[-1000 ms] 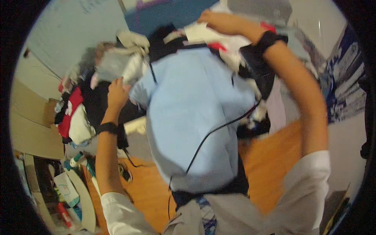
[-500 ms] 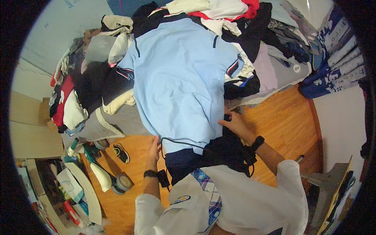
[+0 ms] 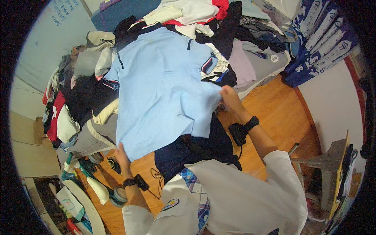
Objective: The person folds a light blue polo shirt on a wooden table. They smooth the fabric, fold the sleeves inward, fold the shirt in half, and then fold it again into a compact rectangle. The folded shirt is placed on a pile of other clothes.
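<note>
The left hand [image 3: 123, 159] and right hand [image 3: 233, 100] pinch the shirt's [image 3: 156, 82] opposite edges; an even pull should smooth its creases.

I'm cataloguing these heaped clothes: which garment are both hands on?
The light blue short-sleeved shirt, spread out: the left hand and right hand hold its lower end. The other heaped clothes touch neither hand.

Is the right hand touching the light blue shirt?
Touching: the head view shows the right hand pinching the light blue shirt at its lower right corner.
</note>
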The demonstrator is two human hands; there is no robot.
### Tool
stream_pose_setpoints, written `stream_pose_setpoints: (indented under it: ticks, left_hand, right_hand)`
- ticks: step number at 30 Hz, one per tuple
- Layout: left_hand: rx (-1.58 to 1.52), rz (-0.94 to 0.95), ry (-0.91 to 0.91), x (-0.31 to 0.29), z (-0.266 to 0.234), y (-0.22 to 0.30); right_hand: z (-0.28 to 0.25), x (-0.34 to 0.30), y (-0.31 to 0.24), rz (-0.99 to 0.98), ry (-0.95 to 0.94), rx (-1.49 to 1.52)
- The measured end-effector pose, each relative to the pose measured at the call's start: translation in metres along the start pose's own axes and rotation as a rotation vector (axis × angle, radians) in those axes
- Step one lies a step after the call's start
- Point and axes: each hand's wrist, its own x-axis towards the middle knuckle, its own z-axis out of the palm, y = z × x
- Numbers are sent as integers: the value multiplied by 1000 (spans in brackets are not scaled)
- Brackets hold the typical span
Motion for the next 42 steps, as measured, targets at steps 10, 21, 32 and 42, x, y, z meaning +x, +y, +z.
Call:
stream_pose_setpoints:
  ticks: [10,21,32,42]
  left_hand:
    - [524,-45,-184,-24,9,-17]
    - [525,-89,-136,-64,37,-25]
    - [494,27,49,-84,1,11]
    - [1026,-64,-476,27,-13,-58]
  right_hand:
    - [4,-13,60,115,119,-351]
    - [-18,-95,-10,460,-436,515]
    - [-65,-113,17,655,-92,170]
    - [-27,-63,60,148,-85,-184]
